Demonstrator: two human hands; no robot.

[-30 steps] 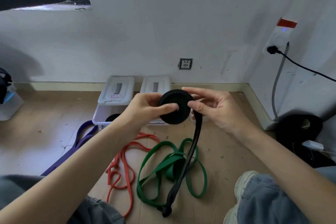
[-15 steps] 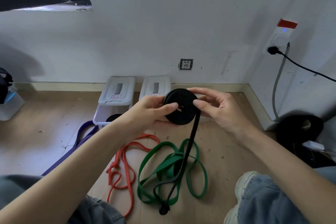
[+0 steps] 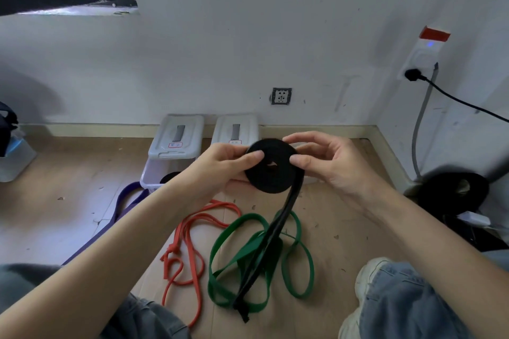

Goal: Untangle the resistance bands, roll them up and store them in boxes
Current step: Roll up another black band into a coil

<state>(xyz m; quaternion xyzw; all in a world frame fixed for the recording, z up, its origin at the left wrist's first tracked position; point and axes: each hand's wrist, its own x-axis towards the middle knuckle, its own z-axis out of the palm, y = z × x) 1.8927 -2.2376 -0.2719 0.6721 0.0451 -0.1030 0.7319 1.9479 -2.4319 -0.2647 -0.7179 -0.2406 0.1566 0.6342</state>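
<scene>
Wooden floor (image 3: 68,217) carries the loose green band (image 3: 234,231), orange band (image 3: 190,228) and purple band (image 3: 129,201); two white boxes (image 3: 176,137) stand by the wall; left hand (image 3: 217,170) and right hand (image 3: 330,165) pinch the black band roll (image 3: 272,170) above them, its tail hanging down

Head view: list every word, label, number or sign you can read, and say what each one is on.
No text here is legible.
Left box lid: red-outlined label, print too small to read.
Right box lid: red-outlined label, also too blurred.
Wall socket: no readable marking.
Right-wall plug unit: plain red tape and a blue light, no lettering visible.
Black band roll, held by both hands: no print visible.
</scene>
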